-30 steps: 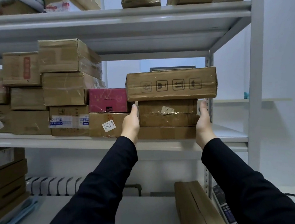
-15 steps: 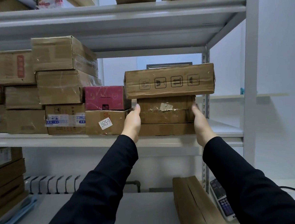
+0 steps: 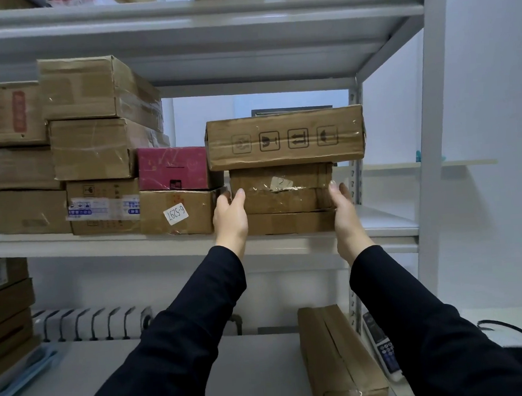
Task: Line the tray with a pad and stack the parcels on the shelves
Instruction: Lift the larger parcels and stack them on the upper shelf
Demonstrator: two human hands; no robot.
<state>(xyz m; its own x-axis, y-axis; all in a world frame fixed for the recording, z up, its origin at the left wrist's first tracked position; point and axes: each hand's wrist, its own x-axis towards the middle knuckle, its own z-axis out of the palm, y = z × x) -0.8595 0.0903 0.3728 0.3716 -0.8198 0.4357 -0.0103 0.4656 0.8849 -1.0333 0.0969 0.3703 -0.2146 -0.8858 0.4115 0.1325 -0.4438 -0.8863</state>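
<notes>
— What has been changed over the last second?

— Both hands have been lowered from just under the top parcel (image 3: 284, 138) to the flanks of the middle parcel (image 3: 281, 190). The left hand (image 3: 229, 214) and right hand (image 3: 345, 210) are held apart, fingers straight, laid against either side; nothing is clasped.

— What is meant by that for the task?

— The top parcel is judged to be set down and the pile squared up. A long parcel (image 3: 338, 357) is left on the bench (image 3: 236, 371), below the right hand.

— How is the pile seen?

— On the shelf (image 3: 386, 219), three brown taped parcels are stacked between the hands. The widest, printed with handling symbols, overhangs above the fingertips. A small label (image 3: 280, 183) is stuck on the middle one.
</notes>
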